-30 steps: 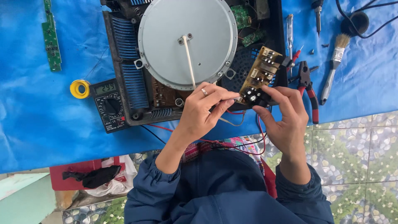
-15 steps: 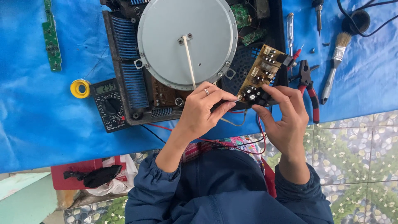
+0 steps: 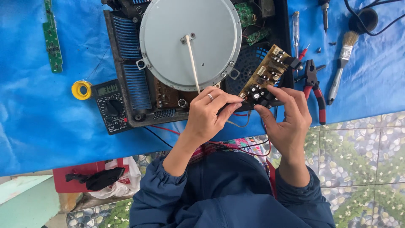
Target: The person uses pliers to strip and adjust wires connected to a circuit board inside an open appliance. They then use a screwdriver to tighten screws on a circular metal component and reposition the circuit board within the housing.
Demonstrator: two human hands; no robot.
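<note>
A brown circuit board [image 3: 265,76] with black parts is held tilted over the near right corner of an opened black appliance [image 3: 126,80], which carries a large round silver disc [image 3: 190,40]. My left hand [image 3: 209,114] pinches the board's near end with fingertips; a ring shows on one finger. My right hand [image 3: 287,120] grips the same end from the right, thumb on a black part. Thin red and black wires [image 3: 236,145] trail from the board toward my body.
A black multimeter [image 3: 110,105] and a yellow tape roll [image 3: 81,90] lie left of the appliance on the blue tarp [image 3: 33,126]. A green board strip [image 3: 52,38] is far left. Red-handled pliers [image 3: 315,88], a paintbrush [image 3: 341,63] and screwdrivers lie at the right. Pebble-patterned tile floor lies below.
Both hands stay on the circuit board; my fingers have shifted only slightly on its near end.
</note>
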